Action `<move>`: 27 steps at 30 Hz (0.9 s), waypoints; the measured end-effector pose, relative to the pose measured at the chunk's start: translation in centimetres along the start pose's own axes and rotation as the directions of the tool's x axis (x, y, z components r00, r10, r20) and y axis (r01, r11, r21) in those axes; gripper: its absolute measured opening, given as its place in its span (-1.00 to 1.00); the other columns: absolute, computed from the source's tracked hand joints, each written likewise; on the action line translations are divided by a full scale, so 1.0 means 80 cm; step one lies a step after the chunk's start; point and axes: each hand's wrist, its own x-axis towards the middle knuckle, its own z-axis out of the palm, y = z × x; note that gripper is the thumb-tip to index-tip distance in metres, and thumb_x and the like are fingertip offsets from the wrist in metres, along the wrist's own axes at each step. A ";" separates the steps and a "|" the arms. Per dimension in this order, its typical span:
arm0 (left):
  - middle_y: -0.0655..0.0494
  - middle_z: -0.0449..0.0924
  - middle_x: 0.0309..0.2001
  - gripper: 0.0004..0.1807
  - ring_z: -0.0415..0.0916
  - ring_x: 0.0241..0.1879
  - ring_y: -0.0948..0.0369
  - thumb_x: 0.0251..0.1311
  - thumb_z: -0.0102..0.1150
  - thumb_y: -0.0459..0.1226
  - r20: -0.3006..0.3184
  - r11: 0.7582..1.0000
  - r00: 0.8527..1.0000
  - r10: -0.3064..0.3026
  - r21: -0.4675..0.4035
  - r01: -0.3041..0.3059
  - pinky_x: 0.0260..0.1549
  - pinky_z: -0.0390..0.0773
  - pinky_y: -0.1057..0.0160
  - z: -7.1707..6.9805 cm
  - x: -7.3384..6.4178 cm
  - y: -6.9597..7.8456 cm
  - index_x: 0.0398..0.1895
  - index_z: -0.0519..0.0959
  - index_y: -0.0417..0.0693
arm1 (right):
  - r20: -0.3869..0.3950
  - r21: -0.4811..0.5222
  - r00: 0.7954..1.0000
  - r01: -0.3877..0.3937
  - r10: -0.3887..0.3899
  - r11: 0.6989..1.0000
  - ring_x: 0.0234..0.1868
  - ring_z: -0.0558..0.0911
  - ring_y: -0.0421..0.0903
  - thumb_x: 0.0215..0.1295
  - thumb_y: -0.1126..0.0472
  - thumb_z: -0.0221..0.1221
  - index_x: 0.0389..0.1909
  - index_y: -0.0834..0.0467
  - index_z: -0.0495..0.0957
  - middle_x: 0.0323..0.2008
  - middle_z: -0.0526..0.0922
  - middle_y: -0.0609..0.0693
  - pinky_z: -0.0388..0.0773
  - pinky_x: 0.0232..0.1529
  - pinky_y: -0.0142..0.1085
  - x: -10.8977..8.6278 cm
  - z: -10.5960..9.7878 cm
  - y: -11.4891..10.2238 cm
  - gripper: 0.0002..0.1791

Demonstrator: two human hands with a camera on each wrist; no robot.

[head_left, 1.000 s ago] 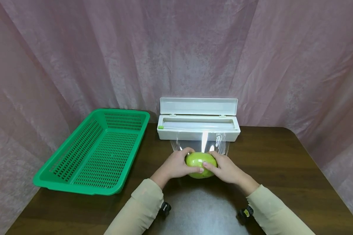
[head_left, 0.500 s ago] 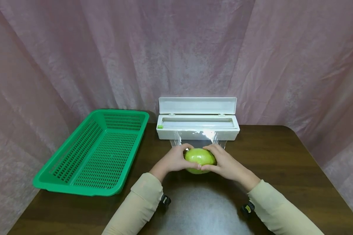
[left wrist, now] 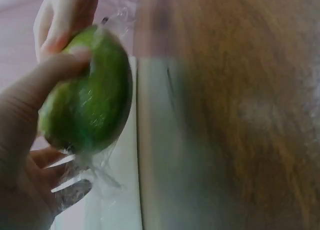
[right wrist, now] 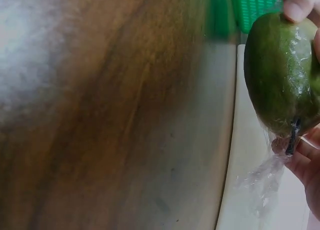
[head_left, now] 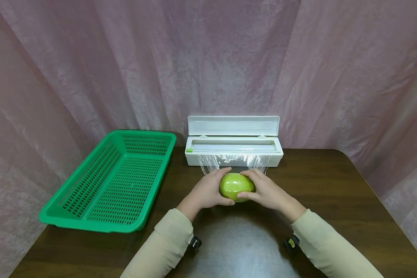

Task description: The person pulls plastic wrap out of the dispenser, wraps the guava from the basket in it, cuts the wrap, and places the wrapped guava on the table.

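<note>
A shiny green mango [head_left: 235, 186] is held between both hands above the table, in front of the wrap dispenser. My left hand [head_left: 208, 190] grips its left end, thumb on the near side and fingers beyond. At the other end my right hand [head_left: 269, 192] grips it likewise. Clear cling film [head_left: 208, 160] stretches from the white dispenser [head_left: 194, 159] towards the mango. In the left wrist view, film clings to the mango [left wrist: 102, 102] and bunches by the left fingers. The right wrist view shows a dark stem [right wrist: 293, 135] and crumpled film [right wrist: 262, 182] below it.
The dispenser's lid [head_left: 233, 125] stands raised at the table's back edge. A green slotted basket [head_left: 149, 204] rests on the left of the brown wooden table [head_left: 326, 193]. A pink curtain [head_left: 229, 58] hangs behind.
Both hands have moved the mango slightly away from me, towards the dispenser. The mango looks turned in the hands. The film between it and the dispenser is shorter and more wrinkled.
</note>
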 end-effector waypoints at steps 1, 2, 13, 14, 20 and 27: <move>0.08 0.37 0.21 0.07 0.43 0.06 0.15 -0.26 0.50 0.09 -0.013 0.999 1.000 0.013 0.043 -0.013 0.00 0.48 0.08 0.002 0.000 0.001 0.38 0.20 0.05 | 0.003 0.004 1.000 -0.006 0.006 1.000 -0.17 0.48 -0.17 0.06 -0.27 0.24 0.20 0.15 0.38 -0.01 0.45 0.02 0.51 -0.16 -0.25 0.001 0.000 0.001 -0.21; 0.09 0.37 0.21 0.06 0.43 0.07 0.15 -0.26 0.51 0.08 -0.024 0.996 0.999 0.028 0.081 -0.026 0.04 0.47 0.06 0.004 0.001 0.001 0.37 0.21 0.05 | 0.006 0.006 1.000 -0.012 0.012 1.000 -0.18 0.48 -0.17 0.06 -0.28 0.23 0.20 0.15 0.38 -0.01 0.45 0.02 0.51 -0.17 -0.26 0.002 0.000 0.001 -0.21; 0.06 0.37 0.21 0.03 0.44 0.11 0.12 -0.25 0.51 0.06 -0.020 0.983 0.999 0.026 0.185 -0.022 0.10 0.44 0.03 0.017 0.008 -0.007 0.35 0.23 0.00 | 0.013 0.021 0.997 -0.078 0.078 0.997 -0.09 0.49 -0.12 0.03 -0.31 0.25 0.26 0.18 0.32 0.06 0.45 0.05 0.49 -0.09 -0.20 0.009 0.015 0.010 -0.10; 0.05 0.38 0.21 0.03 0.44 0.10 0.12 -0.25 0.52 0.06 -0.018 0.982 1.000 0.025 0.186 -0.021 0.09 0.45 0.03 0.018 0.009 -0.007 0.35 0.24 0.00 | 0.016 0.023 0.996 -0.086 0.086 0.996 -0.08 0.49 -0.11 0.03 -0.32 0.25 0.28 0.18 0.29 0.09 0.44 0.06 0.49 -0.08 -0.19 0.009 0.016 0.011 -0.08; 0.04 0.37 0.22 0.02 0.45 0.09 0.11 -0.24 0.51 0.05 0.000 0.982 1.000 -0.006 0.189 0.006 0.08 0.45 0.03 0.019 0.013 -0.008 0.34 0.23 -0.01 | 0.027 0.010 0.994 -0.103 0.103 0.995 -0.04 0.50 -0.07 0.08 -0.33 0.19 0.29 0.18 0.28 0.12 0.43 0.08 0.49 -0.04 -0.15 0.013 0.018 0.011 -0.10; 0.02 0.32 0.32 0.06 0.43 0.17 0.09 -0.16 0.46 0.08 0.006 0.984 1.000 -0.018 0.178 0.017 0.13 0.42 -0.01 0.015 0.013 -0.010 0.41 0.15 -0.04 | -0.008 0.051 0.995 -0.095 0.096 0.994 0.06 0.48 0.03 0.20 -0.22 0.17 0.28 0.18 0.32 0.13 0.47 0.13 0.46 0.04 -0.04 0.017 0.013 0.009 -0.24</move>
